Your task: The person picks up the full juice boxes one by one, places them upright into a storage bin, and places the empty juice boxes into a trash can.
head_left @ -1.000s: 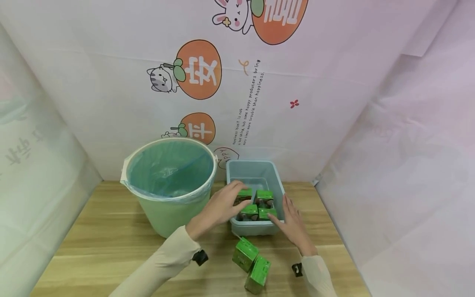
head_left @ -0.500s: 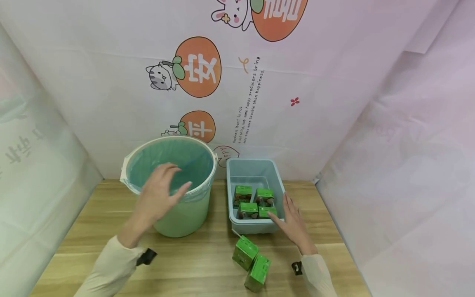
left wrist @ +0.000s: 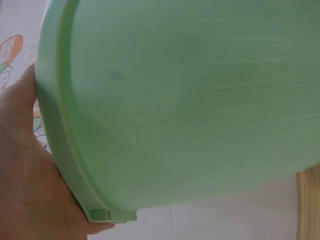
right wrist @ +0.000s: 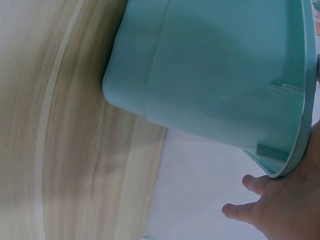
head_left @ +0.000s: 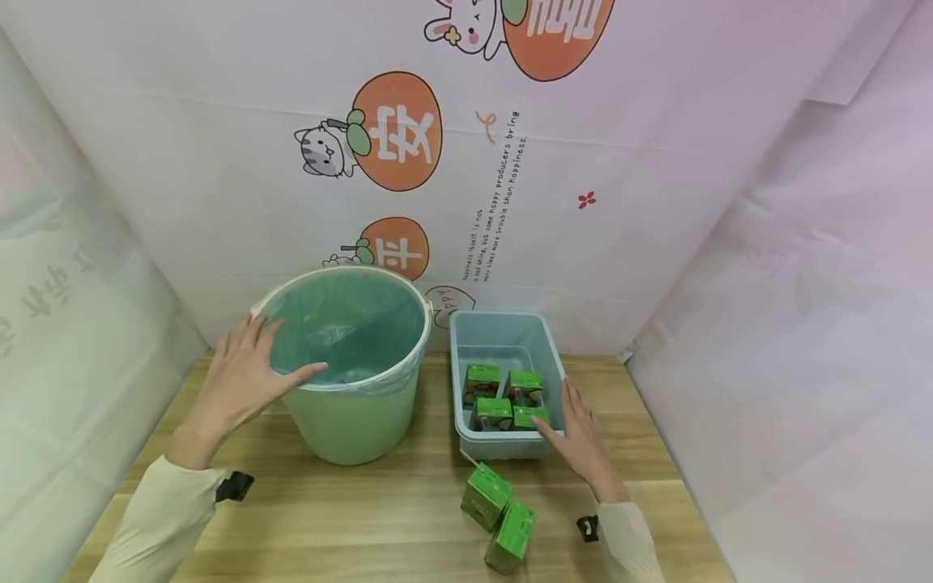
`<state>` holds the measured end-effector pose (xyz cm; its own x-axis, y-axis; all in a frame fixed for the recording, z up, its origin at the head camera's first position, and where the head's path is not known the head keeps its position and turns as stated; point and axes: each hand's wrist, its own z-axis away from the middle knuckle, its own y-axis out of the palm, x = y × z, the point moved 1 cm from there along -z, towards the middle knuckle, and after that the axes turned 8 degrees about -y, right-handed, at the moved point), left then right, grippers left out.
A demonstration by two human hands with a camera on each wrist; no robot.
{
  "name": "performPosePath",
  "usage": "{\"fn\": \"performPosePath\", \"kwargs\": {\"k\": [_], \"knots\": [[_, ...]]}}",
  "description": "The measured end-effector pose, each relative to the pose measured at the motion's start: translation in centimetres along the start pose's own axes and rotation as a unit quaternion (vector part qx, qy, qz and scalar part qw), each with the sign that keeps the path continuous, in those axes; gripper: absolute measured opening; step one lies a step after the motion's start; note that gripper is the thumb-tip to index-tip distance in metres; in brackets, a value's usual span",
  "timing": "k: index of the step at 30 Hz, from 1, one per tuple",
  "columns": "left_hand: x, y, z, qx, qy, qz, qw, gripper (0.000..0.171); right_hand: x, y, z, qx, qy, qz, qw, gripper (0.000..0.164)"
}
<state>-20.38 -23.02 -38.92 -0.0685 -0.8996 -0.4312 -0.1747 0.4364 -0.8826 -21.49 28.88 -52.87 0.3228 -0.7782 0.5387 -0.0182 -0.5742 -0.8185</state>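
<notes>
My left hand is at the left side of the rim of a pale green bucket, fingers spread, thumb over the near rim; the left wrist view shows it against the rim. A clear bag lines the bucket. My right hand rests on the near right corner of a light blue plastic bin, with extended fingers along its outer side. Inside the bin stand several small green boxes. Two more green boxes, one behind and one nearer, lie on the table in front of it.
The wooden table carries everything. White printed cloth walls enclose the back and sides. A thin white straw-like piece sticks out from the farther loose box, toward the bin.
My left hand has left the inside of the blue bin and moved left, across the bucket opening, to the bucket's left rim. My right hand has stayed at the bin's corner.
</notes>
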Motion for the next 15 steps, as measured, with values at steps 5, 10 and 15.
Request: {"fn": "performPosePath", "kwargs": {"k": [5,10,15], "knots": [[0.0,0.2,-0.1,0.023,-0.016,-0.001,0.9996,0.121,-0.2,-0.1,0.8,0.001,0.009,-0.014,1.0,0.099],[0.5,0.1,0.0,0.013,-0.019,-0.01,0.9997,0.125,-0.1,0.1,2.3,-0.015,0.004,-0.035,0.999,0.097],[0.8,-0.1,0.0,0.021,-0.023,0.002,0.9995,0.123,0.3,0.6,3.9,-0.037,0.01,-0.048,0.998,0.095]]}}
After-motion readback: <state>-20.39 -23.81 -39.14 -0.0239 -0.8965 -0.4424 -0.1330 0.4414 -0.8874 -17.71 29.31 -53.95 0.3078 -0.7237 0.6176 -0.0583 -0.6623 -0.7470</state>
